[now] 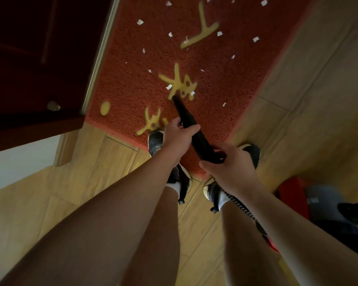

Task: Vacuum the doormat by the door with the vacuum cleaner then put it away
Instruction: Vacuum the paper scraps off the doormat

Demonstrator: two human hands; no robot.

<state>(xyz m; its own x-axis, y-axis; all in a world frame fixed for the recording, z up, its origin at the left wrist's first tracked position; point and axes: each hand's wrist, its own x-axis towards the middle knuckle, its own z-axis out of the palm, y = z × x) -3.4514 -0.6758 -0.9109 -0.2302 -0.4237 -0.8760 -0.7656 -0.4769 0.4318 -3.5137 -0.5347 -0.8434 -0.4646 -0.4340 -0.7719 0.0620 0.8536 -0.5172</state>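
Left hand (178, 139) and right hand (229, 168) both grip the black vacuum hose (202, 142) at frame centre; its tip lies over the red doormat (225, 79), upper centre, among white paper scraps (140, 22)

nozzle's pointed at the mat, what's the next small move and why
Probably slide the nozzle forward: its tip sits just short of a paper scrap on the doormat, with many more scattered beyond. The left hand and right hand grip the hose.
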